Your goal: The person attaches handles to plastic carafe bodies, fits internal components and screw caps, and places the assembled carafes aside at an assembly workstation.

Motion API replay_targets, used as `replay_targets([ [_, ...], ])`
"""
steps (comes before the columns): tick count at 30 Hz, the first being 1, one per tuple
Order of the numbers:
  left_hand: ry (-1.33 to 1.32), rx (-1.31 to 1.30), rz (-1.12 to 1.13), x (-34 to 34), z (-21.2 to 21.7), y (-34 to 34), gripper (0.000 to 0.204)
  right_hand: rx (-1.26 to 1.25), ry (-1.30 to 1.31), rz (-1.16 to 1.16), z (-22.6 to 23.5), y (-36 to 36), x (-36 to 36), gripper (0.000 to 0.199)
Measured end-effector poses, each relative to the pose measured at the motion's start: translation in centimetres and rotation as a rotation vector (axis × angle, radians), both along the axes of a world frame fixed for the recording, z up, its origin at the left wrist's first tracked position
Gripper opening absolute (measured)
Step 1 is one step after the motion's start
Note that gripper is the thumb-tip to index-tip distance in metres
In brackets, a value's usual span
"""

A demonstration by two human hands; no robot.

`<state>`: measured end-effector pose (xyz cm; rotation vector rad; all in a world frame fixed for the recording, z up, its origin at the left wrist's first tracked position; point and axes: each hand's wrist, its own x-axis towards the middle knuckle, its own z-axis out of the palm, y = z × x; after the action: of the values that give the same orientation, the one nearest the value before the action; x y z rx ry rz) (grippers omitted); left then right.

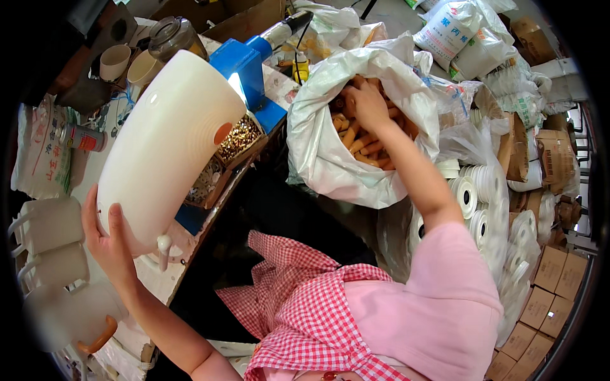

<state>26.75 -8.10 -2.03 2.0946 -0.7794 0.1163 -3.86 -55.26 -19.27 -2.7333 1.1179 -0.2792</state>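
Note:
My left hand [108,235] is closed round the near end of a large cream-white plastic jug body [162,140], which leans on the bench. A brown round spot shows on its right side, and a small white knob with a hanging tip juts out near its lower end. Over to the right, my right hand [367,106] reaches into a white woven sack [337,171] full of brown curved plastic handles [365,146]. Its fingers are bent and closed on a handle there, though the fingertips are hidden among the pieces.
A blue press [238,66] stands behind the jug body, beside a box of brass-coloured screws [240,136]. White jugs [54,238] line the bench's left. Wrapped stacks of white rings [473,190] stand right of the sack. Brown cartons [546,279] are piled at the far right.

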Motion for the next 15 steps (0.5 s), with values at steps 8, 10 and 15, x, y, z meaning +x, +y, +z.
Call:
replay_targets([
  [8, 0.011, 0.056, 0.071, -0.8, 0.3, -1.2, 0.043, -0.290, 0.132, 0.473, 1.7, -3.0, -1.2, 0.040],
  [10, -0.002, 0.003, 0.037, 0.0, -0.2, -0.3, 0.043, -0.131, -0.049, 0.482, 5.2, -0.5, -1.2, 0.026],
  [15, 0.015, -0.034, 0.025, -0.1, -0.1, -0.7, 0.044, -0.038, -0.281, 0.383, 10.6, 3.5, -2.4, 0.022],
])
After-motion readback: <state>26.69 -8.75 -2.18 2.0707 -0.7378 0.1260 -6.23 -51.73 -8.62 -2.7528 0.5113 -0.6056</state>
